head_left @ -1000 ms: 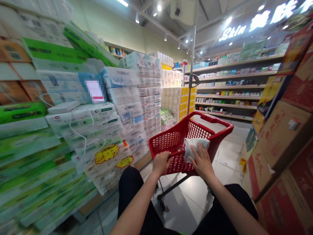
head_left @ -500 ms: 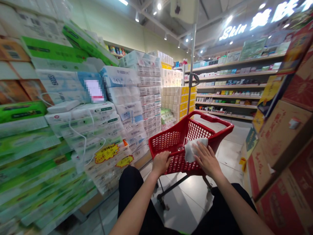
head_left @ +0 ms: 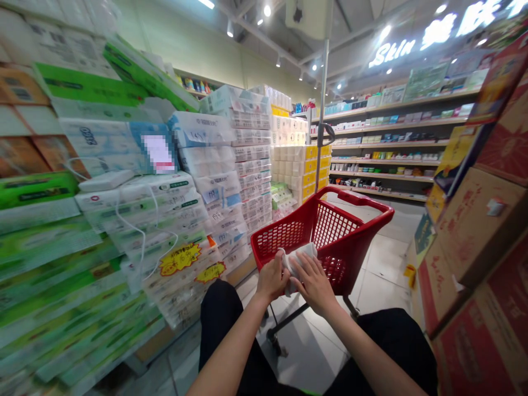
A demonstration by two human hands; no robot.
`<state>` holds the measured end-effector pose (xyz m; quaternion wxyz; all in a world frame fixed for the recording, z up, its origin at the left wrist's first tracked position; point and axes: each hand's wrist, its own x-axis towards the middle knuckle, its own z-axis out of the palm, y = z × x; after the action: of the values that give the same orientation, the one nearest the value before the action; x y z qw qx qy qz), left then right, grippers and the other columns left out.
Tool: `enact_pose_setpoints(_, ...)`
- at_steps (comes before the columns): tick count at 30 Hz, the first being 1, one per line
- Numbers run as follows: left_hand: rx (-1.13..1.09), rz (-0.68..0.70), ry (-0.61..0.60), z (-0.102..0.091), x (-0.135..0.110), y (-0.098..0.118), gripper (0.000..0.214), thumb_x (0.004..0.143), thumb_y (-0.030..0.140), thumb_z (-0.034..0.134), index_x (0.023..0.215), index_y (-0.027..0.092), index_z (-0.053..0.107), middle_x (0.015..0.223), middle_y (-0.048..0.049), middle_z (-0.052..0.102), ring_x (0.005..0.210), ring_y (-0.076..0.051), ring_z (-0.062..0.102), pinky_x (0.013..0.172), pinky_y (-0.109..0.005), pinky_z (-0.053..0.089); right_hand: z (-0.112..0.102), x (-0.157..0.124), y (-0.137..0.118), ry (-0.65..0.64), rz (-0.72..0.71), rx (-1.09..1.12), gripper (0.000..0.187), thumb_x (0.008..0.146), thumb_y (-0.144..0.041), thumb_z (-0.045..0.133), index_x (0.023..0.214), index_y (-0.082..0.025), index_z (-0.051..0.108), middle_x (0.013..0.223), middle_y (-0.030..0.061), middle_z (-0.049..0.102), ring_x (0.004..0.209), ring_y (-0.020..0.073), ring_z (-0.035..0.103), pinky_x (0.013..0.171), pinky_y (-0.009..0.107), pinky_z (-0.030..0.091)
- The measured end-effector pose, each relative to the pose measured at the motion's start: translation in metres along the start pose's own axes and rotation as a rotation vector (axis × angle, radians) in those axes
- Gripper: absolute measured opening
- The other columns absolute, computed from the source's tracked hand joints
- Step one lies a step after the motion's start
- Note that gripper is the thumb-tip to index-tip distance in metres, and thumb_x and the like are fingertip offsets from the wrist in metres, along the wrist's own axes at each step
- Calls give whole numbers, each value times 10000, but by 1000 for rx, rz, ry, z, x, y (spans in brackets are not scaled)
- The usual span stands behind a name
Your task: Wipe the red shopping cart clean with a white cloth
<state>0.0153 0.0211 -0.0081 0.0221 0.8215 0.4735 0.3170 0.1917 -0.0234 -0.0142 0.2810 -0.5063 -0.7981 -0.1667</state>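
Note:
A red plastic shopping cart [head_left: 352, 258] with perforated sides stands in front of me, between my knees. My left hand [head_left: 270, 280] is closed around the near rim of its basket, toward the left. A white cloth [head_left: 292, 263] lies bunched over that rim, right beside my left fingers. My right hand [head_left: 315, 286] presses the cloth against the rim with its fingers laid over it, and part of the cloth is hidden beneath them. Both hands are close together, and the left fingertips are partly covered by the cloth.
Stacked tissue packs [head_left: 223, 181] rise on the left, with a lit phone [head_left: 159, 153] and a white cable on them. Cardboard boxes [head_left: 478, 220] are piled on the right. A metal pole [head_left: 324, 99] stands behind the cart, before stocked shelves [head_left: 383, 146].
My right hand has slid left along the cart's near rim with the cloth, up to my left hand. The left hand stays on the rim; the cart has hardly moved.

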Motion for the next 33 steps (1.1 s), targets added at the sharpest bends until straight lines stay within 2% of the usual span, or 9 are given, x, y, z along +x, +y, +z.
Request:
enact_pose_setpoints(3,1,-25,-10,-6,0,5,376,960,337,358,1334,295,353,1212,-36,513,920,-176,608,760,-281,472,-14,8,20,-68,-45,121,528,987,-407,289,1497,-308,197,1490,16,372,1368,185,325,1124,421,266)
enact_pose_setpoints(7,44,-65,-70,-11,2,13,330,974,464,332,1224,324,496,1151,-25,478,795,-151,613,645,-256,461,-33,15,84,9,84,67,478,995,-354,216,1467,-322,278,1483,1,381,1365,178,325,1129,451,231)
enact_pose_setpoints(10,51,-83,-44,-14,7,17,302,978,404,345,1188,290,530,1191,-44,463,864,-163,611,730,-286,483,-35,14,121,26,177,-119,449,984,-397,240,1380,-306,431,1383,17,499,1341,220,344,1133,506,174)
enact_pose_setpoints(12,75,-42,35,-14,10,20,309,967,318,375,1248,268,494,1287,-70,437,1062,-208,562,898,-345,459,-32,13,130,6,166,-191,428,971,-445,278,1289,-293,521,1274,30,572,1296,237,375,1135,507,160)
enact_pose_setpoints(16,150,149,72,-5,19,30,406,944,227,414,1348,268,408,1366,-75,449,1269,-251,406,1080,-433,306,-24,16,126,7,161,-225,406,950,-501,325,1149,-283,604,1092,61,612,1190,259,408,1127,507,163)
enact_pose_setpoints(20,204,137,-50,18,29,40,363,971,285,391,1327,220,417,1141,-91,580,1026,-226,552,932,-387,408,-21,21,117,-2,133,-209,415,933,-529,348,1179,-302,593,1071,64,605,1153,270,404,1106,516,188)
enact_pose_setpoints(24,270,84,-58,28,37,40,290,983,288,374,1251,217,458,1047,-82,580,938,-219,561,833,-357,416,-21,21,105,7,132,-218,437,932,-501,356,1257,-291,559,1086,76,603,1163,284,398,1101,510,189)
enact_pose_setpoints(28,275,109,-73,13,33,23,206,988,281,363,1111,232,521,988,-55,589,901,-206,560,806,-335,399,-25,19,94,5,104,-207,506,913,-486,394,1379,-296,451,1142,69,589,1170,285,399,1101,500,180)
enact_pose_setpoints(33,286,94,-84,-20,7,-25,202,986,251,351,1020,234,550,919,-34,600,891,-187,561,896,-342,377,-29,19,86,-12,56,-189,612,893,-475,435,1469,-324,293,1181,49,574,1152,268,414,1093,474,193)
